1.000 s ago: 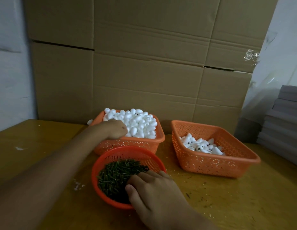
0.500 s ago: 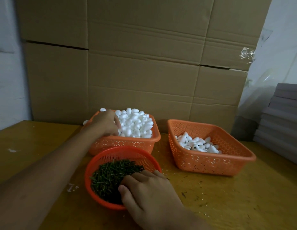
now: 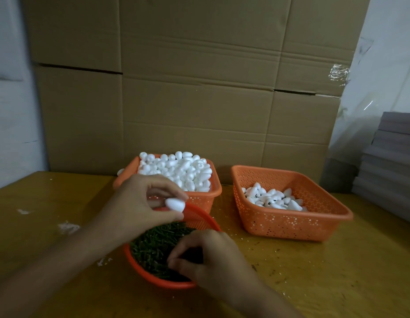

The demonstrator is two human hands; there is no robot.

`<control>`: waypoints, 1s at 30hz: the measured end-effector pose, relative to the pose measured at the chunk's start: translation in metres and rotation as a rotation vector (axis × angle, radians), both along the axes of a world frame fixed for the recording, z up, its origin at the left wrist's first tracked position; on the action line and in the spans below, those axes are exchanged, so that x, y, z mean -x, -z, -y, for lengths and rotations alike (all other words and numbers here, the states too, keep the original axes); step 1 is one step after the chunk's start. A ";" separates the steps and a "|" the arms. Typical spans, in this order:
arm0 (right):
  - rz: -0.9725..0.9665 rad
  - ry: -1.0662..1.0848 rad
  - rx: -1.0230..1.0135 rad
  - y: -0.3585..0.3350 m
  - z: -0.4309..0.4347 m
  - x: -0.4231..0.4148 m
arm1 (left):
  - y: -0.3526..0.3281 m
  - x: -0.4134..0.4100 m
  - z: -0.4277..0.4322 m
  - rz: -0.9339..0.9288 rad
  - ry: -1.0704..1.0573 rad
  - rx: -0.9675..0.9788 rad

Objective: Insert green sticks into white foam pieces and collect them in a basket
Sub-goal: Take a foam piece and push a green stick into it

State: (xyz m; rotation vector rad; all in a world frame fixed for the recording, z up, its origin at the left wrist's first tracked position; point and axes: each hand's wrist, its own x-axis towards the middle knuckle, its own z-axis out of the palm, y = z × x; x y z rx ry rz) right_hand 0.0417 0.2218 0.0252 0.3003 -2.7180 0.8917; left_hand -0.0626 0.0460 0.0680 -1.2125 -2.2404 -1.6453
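Observation:
My left hand (image 3: 142, 203) pinches a white egg-shaped foam piece (image 3: 175, 204) between thumb and fingertips, above the far rim of the round orange bowl (image 3: 151, 274). Green sticks (image 3: 153, 246) fill that bowl. My right hand (image 3: 206, 260) reaches into the bowl with fingers curled among the sticks; whether it holds one is hidden. Behind stands an orange basket (image 3: 213, 193) heaped with plain foam pieces (image 3: 183, 168). To the right, a second orange basket (image 3: 291, 223) holds several foam pieces (image 3: 270, 198) in its back left corner.
All of it stands on a yellow wooden table (image 3: 337, 271) strewn with small crumbs and white scraps (image 3: 67, 227). Large cardboard boxes (image 3: 188, 88) wall off the back. A stack of grey sheets (image 3: 392, 161) rises at the right edge.
My left hand has come back from the heaped basket toward me, now holding one foam piece above the bowl. My right hand has curled its fingers deeper among the sticks.

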 end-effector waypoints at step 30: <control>-0.396 0.194 0.108 0.021 0.009 0.002 | 0.052 -0.011 0.022 -0.022 -0.037 -0.140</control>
